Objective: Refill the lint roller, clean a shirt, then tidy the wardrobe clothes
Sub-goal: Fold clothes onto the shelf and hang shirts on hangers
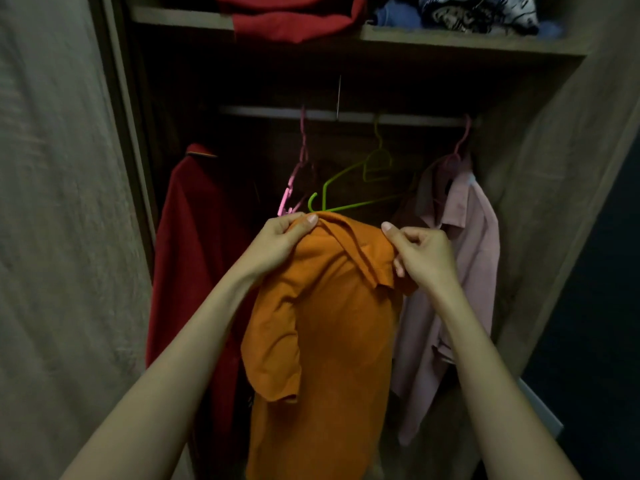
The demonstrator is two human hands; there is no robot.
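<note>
Up in front of the open wardrobe (540,188), both hands pinch the orange shirt (325,323) at its top. The left hand (277,242) and the right hand (420,252) are closed on the cloth by the collar. Just behind hangs a green hanger (349,188) on the rail (270,111). A red shirt (201,244) hangs left, a pink shirt (460,258) right. Folded clothes (294,15) lie on the shelf (450,41) above.

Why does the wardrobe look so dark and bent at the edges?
Head view: dim light leaves the space behind the rail nearly black; only the orange shirt and both hands are well lit; the wide lens bows the wardrobe sides; the left door looks soft.
</note>
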